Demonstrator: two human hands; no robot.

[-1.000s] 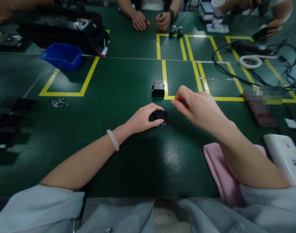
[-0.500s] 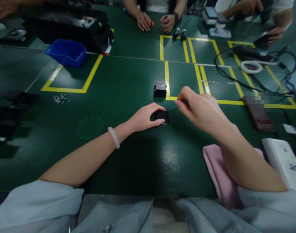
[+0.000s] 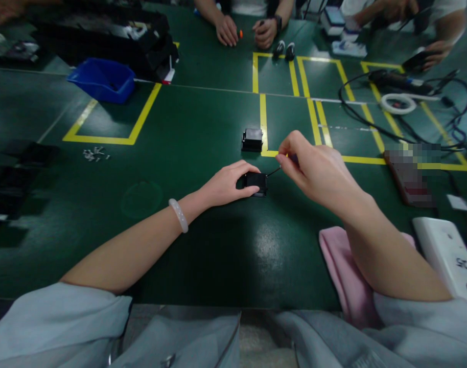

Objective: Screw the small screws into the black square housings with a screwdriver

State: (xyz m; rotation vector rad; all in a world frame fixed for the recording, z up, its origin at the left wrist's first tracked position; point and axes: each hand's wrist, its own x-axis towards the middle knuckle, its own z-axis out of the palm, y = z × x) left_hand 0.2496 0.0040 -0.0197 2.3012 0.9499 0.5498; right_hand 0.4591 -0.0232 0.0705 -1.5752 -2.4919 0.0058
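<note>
Your left hand (image 3: 228, 183) pinched a small black block (image 3: 256, 183) between thumb and fingers, pressing it down on the green mat (image 3: 203, 245) near the middle of the table. Your right hand (image 3: 316, 171) was closed in a narrow pinch on a thin dark tool (image 3: 275, 171), whose slender tip slanted down to the block's right edge; whether the tip touched it I could not tell.

The block was boxy, matte black plastic by the look of it, with squared corners. Any marking on it was too small to read. A second black block (image 3: 252, 139) of like shape sat apart from it, farther up the mat, just beside a yellow tape line (image 3: 263, 122).

You wore a pale, smooth bangle (image 3: 179, 215) on the left wrist. A soft pink cloth (image 3: 339, 266) lay under your right forearm. To its right stood a white, glossy device (image 3: 446, 253) with rounded corners; dark characters on it showed but were not clear enough to read. The mat was smooth and slightly shiny. A blue plastic bin (image 3: 101, 79) sat at the far left, and a scatter of small pale parts (image 3: 94, 154) lay nearer you. Dark cables (image 3: 371, 125) looped at the far right. Another person's hands (image 3: 244, 30) rested at the far edge.
</note>
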